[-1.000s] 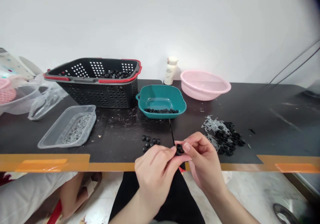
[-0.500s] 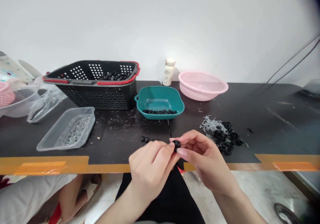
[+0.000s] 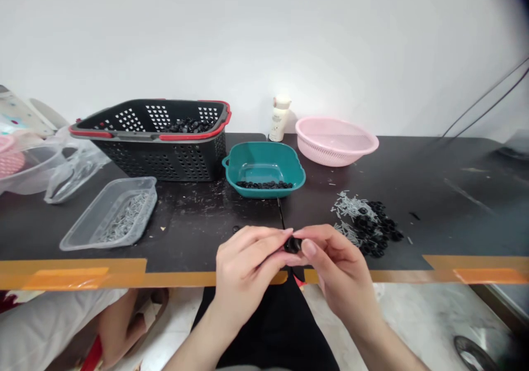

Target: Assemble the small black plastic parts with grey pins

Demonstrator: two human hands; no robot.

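Observation:
A small round black part (image 3: 293,244) is pinched between both hands above the table's front edge. My left hand (image 3: 250,266) holds it from the left, fingers laid over its top and thumb below. From the right, my right hand (image 3: 336,266) grips it with thumb and fingers. Right of my hands lie a pile of black parts (image 3: 374,233) and small grey pins (image 3: 351,205). Beyond my hands stands a teal basin (image 3: 264,193) with black pieces along its near side. One black piece (image 3: 236,229) shows on the table beside my left hand.
A black basket (image 3: 165,159) with red handles holds black parts at the back left. Before it stands a clear tray (image 3: 82,222) of metal pins. A white bottle (image 3: 280,118) and pink basket (image 3: 334,153) stand by the wall. Another person's arm (image 3: 118,324) shows lower left.
My left hand's fingers have straightened over the black part and now cover most of the loose pieces near it. My right thumb has shifted up against the part.

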